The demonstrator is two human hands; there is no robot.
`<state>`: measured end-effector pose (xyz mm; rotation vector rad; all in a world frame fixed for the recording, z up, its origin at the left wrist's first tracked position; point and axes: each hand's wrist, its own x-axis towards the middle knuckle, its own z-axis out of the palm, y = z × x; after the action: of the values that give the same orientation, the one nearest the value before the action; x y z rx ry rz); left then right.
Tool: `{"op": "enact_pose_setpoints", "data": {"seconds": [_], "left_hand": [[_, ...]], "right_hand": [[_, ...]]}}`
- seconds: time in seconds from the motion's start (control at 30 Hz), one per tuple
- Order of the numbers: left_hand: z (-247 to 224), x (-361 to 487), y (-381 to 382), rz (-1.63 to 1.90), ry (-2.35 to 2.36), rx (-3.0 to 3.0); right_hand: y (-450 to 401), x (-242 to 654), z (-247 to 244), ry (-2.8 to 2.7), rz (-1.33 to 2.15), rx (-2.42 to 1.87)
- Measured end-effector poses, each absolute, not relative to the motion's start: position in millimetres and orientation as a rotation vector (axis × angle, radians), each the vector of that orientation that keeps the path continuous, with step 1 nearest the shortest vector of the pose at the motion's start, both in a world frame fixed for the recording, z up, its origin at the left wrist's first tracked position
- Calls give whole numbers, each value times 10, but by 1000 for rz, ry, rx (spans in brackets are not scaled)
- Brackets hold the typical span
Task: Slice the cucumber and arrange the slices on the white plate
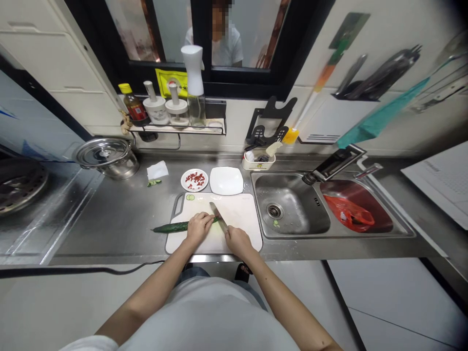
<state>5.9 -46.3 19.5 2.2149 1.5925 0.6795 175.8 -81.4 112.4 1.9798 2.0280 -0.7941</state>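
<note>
The left forearm (155, 285) and right forearm (287, 300) are stretched forward and angled inward; the left hand (198, 229) is turned palm down, its fingers (206, 218) curled; the right hand (238, 242) is clenched in a grip, held near the left without touching.

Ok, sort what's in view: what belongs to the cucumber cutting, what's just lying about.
Belongs:
long dark-green cucumber, under the left hand
grey metal knife, in the right hand
white rectangular cutting board
pale round slices
perhaps the white square plate

Seemingly lying about:
red plastic bag
lidded silvery metal pot
white paper-like sheet
</note>
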Motion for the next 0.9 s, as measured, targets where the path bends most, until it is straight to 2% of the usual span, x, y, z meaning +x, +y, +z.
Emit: {"op": "enact_pose_setpoints", "data": {"seconds": [0.9], "left_hand": [[162, 70, -468, 679, 1617, 2248]], "right_hand": [[-916, 1782, 1176, 1952, -831, 1918]]}}
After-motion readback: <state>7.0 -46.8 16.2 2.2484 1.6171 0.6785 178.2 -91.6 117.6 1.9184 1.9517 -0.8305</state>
